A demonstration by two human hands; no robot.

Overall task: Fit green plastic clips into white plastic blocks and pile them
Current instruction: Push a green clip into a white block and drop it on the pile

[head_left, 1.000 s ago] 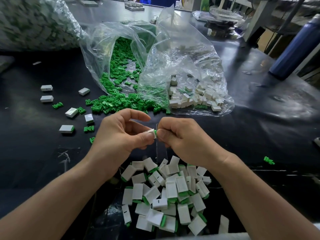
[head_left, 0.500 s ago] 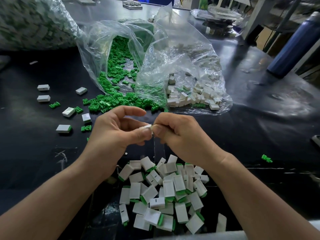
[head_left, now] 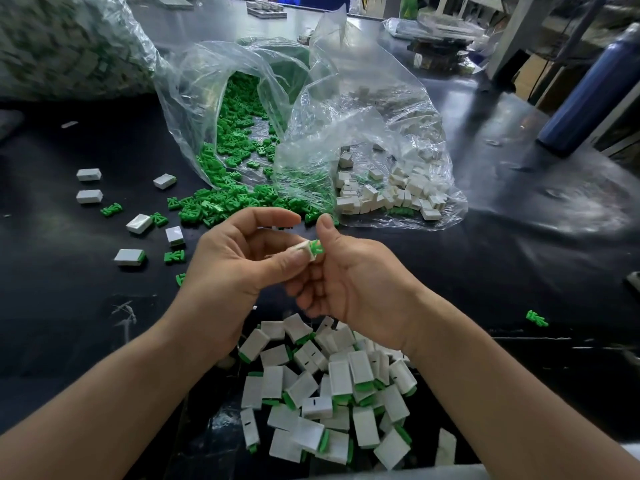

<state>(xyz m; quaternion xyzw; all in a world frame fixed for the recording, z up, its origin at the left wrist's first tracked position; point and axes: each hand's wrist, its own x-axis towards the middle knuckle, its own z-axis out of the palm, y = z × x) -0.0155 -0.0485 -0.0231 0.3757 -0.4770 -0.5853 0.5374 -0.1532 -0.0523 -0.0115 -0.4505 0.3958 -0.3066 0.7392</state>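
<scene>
My left hand [head_left: 239, 261] pinches a white block [head_left: 304, 250] between thumb and fingers, above the black table. A green clip [head_left: 317, 248] sticks out of the block's right end, and my right hand [head_left: 349, 275] holds it with thumb raised and fingers curled under. Below my hands lies a pile of fitted blocks [head_left: 329, 386], white with green ends. Loose green clips [head_left: 235, 199] spill from a clear bag. Plain white blocks [head_left: 388, 195] fill a second clear bag to the right.
Several stray white blocks [head_left: 138, 223] and green clips [head_left: 175, 257] lie on the table at the left. One green clip [head_left: 536, 318] lies alone at the right. A blue bottle [head_left: 588, 91] stands far right. A big filled bag [head_left: 65, 43] sits at the back left.
My hands have drawn slightly apart and the right one has turned palm-up, so the green clip now shows sticking out of the white block. Before, both hands were pressed together over it.
</scene>
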